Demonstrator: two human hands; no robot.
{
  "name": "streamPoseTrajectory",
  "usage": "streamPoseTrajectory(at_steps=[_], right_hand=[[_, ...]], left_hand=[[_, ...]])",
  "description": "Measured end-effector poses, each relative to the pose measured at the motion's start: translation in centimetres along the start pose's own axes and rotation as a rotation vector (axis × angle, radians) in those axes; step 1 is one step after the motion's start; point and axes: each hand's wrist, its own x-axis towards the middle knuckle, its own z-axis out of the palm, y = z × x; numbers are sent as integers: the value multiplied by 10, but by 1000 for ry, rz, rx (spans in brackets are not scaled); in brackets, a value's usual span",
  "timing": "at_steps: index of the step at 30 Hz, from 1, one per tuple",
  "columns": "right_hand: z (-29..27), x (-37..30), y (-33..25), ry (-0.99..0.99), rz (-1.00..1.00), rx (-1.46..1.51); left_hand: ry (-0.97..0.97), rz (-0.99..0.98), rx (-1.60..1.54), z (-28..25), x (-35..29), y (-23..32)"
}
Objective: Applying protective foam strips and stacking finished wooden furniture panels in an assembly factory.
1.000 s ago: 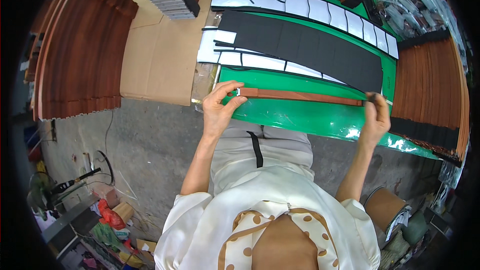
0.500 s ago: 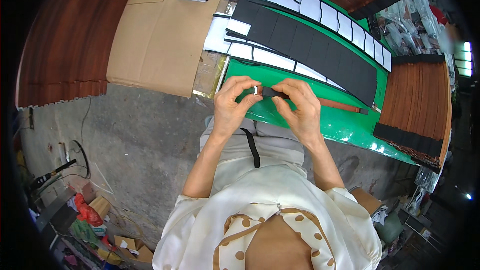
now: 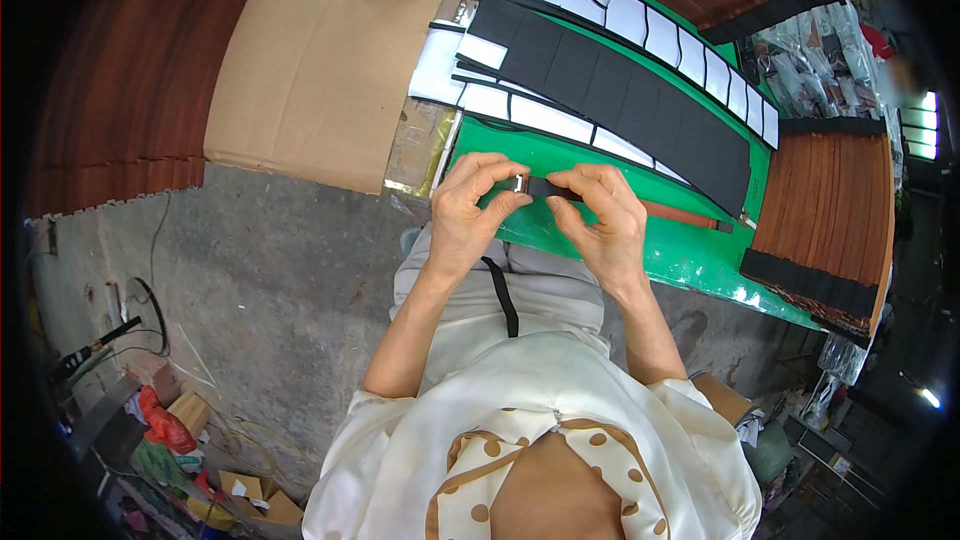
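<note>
My left hand (image 3: 468, 210) pinches a small shiny buckle-like piece (image 3: 521, 183) with brown on it between thumb and forefinger. A short black band (image 3: 541, 188) runs from that piece to my right hand (image 3: 607, 225), whose thumb and fingers close on it. Both hands are held close together over the near edge of the green tabletop (image 3: 490, 148). To the right of my right hand, a narrow brown strip (image 3: 685, 215) with a black end lies on the green surface. Whether it joins the black band is hidden behind my fingers.
Long black panels (image 3: 620, 90) and white panels with black lines (image 3: 660, 25) lie beyond my hands. A stack of brown wood-look slats (image 3: 825, 205) stands at right, and clear plastic packets (image 3: 815, 60) lie behind it. Brown cardboard (image 3: 300, 80) and tall brown slats (image 3: 130, 90) are at left.
The shiny piece has turned slightly between my left fingers. Both hands keep their grip, and the whole view has shifted a little.
</note>
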Motion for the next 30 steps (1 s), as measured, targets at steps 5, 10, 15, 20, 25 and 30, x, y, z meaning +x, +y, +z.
streamPoseTrajectory(at_steps=[5,10,15,20,25,30], right_hand=[[2,1,-1,1,8,26],[3,1,0,18,-5,1],[3,2,0,18,-14,-7],[3,3,-1,13,-22,-11],[4,2,0,22,-27,-13],[2,1,0,10,-39,-38]], left_hand=[[23,22,-7,2,1,-1],[43,36,5,2,1,0],[44,46,3,3,2,-1],[41,45,4,2,2,1],[40,38,4,3,1,1],[8,53,46,3,-2,-1]])
